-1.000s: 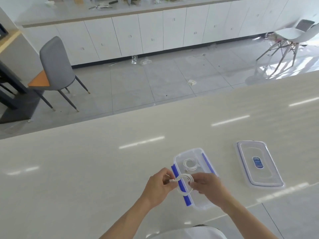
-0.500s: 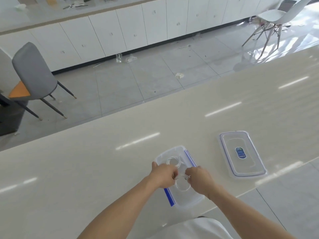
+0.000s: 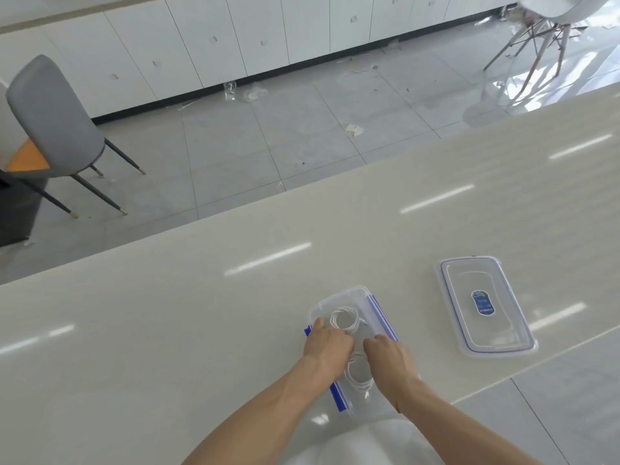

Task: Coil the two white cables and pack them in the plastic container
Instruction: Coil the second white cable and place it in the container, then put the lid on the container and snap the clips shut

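Note:
A clear plastic container [image 3: 342, 292] with blue side clips sits on the pale countertop [image 3: 201, 313] near its front edge. One coiled white cable [image 3: 346, 319] lies in the container's far end. A second coiled white cable [image 3: 359, 372] rests low in the near end, between my hands. My left hand [image 3: 327, 344] is at the container's left wall with its fingers curled down onto that coil's far edge. On the other side, my right hand [image 3: 389, 360] reaches inside with its fingers on the same coil. Both sets of fingertips are hidden.
The container's clear lid [image 3: 483, 307] with a blue label lies flat on the countertop to the right. Beyond the counter's far edge are a tiled floor, a grey chair [image 3: 53, 119] at left, a white chair [image 3: 543, 15] at right and white cabinets.
Both hands have lowered the second coil from above the container down into its near end. The camera has tilted down and the view shifted.

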